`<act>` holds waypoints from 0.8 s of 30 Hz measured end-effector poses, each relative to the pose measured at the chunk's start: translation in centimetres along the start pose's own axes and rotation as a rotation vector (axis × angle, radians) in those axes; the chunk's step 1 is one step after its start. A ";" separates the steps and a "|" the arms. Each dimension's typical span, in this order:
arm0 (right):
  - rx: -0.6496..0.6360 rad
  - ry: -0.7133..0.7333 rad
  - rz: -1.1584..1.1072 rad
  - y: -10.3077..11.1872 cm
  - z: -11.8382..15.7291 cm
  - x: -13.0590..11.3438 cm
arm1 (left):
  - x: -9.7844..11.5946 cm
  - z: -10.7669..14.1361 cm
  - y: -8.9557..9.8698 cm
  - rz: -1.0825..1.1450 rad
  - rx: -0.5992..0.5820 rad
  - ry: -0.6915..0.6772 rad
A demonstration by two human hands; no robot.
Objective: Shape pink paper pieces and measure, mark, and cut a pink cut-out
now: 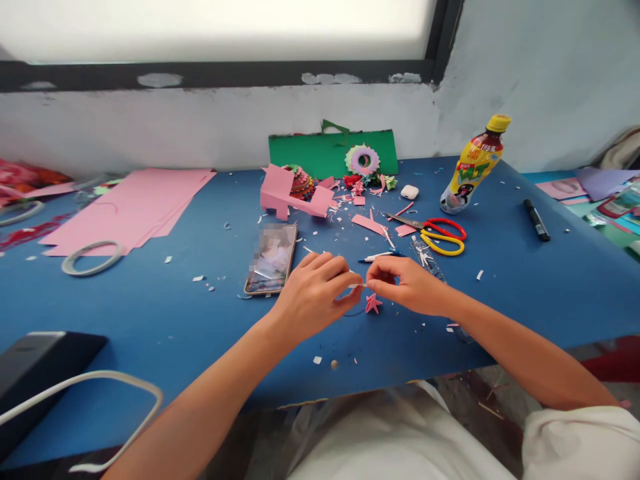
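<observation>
Both my hands meet over the blue table (210,347). Between the fingertips of my left hand (320,287) and my right hand (407,283) is a small white strip (356,285), perhaps paper or tape; most of it is hidden by the fingers. Each hand pinches one end of it. Just below them lies a small pink paper star (373,304). A smartphone (273,260) with its screen lit rests to the left of my left hand. Past my right hand are scissors (443,233) with one red and one yellow handle, lying open, and a pen (380,256).
Pink paper sheets (145,200) and a tape roll (93,259) are at left. Folded pink card (295,197), a paper ring (364,161) and scraps lie at the back. A drink bottle (473,170), earbud case (409,192) and marker (537,220) stand or lie at right.
</observation>
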State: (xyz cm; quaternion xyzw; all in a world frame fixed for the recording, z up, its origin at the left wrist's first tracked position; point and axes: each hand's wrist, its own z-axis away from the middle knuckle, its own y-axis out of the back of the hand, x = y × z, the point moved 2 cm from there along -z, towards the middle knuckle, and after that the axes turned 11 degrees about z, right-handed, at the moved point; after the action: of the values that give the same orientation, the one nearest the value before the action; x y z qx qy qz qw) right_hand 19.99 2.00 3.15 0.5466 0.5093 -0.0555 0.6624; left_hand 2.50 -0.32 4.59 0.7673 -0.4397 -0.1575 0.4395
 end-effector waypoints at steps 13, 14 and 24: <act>-0.041 -0.073 -0.158 -0.4 -0.2 0.4 | -0.2 0.0 0.0 0.001 -0.017 0.026; -0.037 -0.068 -0.175 -0.4 -0.2 0.5 | -0.1 0.0 0.1 0.009 -0.019 0.028; -0.075 -0.055 -0.322 -0.5 -0.1 0.6 | 1.1 -0.1 0.6 0.355 0.063 0.210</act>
State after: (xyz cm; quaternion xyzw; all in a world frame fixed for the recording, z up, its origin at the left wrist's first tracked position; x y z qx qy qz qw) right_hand 19.90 2.17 2.41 0.4308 0.5738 -0.1567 0.6786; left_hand 2.90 -1.30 5.26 0.7034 -0.5244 0.0172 0.4796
